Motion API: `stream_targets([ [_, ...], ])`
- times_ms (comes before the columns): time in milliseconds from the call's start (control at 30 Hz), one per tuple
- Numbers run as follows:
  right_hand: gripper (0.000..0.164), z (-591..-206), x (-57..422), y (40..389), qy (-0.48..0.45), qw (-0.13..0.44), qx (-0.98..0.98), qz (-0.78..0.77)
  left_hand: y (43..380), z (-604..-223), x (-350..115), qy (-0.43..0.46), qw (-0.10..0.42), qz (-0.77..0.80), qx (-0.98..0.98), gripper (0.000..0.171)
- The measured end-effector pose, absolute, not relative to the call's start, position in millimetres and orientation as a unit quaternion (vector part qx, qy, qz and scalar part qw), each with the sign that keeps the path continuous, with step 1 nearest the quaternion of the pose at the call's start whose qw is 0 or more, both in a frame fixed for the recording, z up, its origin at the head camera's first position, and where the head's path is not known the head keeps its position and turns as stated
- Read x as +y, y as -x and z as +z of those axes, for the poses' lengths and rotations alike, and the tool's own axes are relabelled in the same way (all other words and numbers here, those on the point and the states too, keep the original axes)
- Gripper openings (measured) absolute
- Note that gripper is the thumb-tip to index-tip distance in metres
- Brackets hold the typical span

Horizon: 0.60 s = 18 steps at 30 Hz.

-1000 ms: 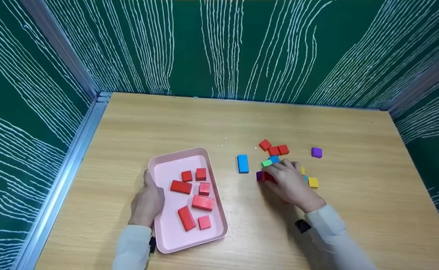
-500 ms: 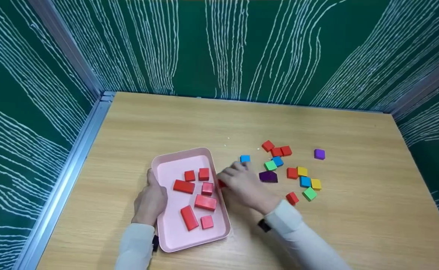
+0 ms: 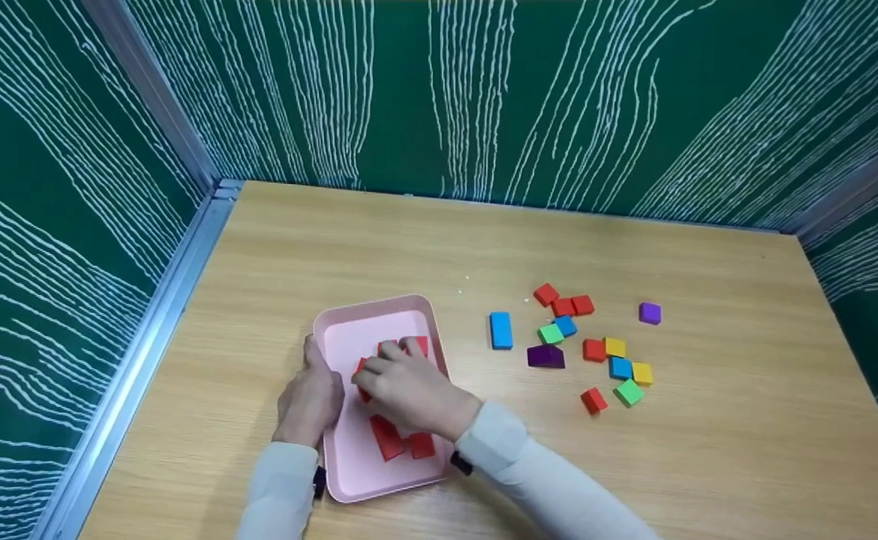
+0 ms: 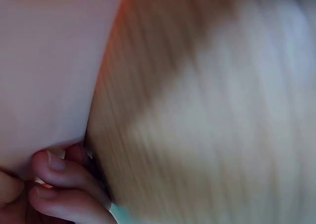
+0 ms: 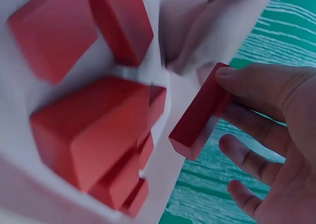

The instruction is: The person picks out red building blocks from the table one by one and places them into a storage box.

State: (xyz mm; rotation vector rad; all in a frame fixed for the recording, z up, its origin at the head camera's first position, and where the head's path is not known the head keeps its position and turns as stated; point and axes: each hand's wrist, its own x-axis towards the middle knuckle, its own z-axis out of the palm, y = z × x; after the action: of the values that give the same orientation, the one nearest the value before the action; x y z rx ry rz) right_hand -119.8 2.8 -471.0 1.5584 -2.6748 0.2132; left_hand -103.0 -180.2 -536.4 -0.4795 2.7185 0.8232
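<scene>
"Red block: position and hold?"

"Pinched between thumb and finger of the right hand, over the tray; that hand's remaining fingers stand loosely apart."

"And the left hand?"

"It grips the tray, to the left of the right hand; its curled fingers show at the tray's edge in the left wrist view."

"Probable faults?"

"Other red blocks lie close about the right hand; a low or hasty release could knock them askew. Were the left grip to slacken, a bump might slide the tray."

"Surface and room?"

"Wood-grain table; loose blocks lie right of the right hand. Beyond both hands, green walls bear wavy white lines, with metal posts at the corners."
</scene>
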Motion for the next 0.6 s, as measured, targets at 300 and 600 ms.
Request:
stream_targets([
  [300,0.019,-487,-18,120,-0.509,0.011,-0.86,0.048,100,-539,-182,0.129,0.091,0.263,0.952,0.07],
  [600,0.028,-500,-21,123,-0.483,-0.054,-0.872,0.049,100,-540,-181,0.142,0.094,0.275,0.946,0.071],
])
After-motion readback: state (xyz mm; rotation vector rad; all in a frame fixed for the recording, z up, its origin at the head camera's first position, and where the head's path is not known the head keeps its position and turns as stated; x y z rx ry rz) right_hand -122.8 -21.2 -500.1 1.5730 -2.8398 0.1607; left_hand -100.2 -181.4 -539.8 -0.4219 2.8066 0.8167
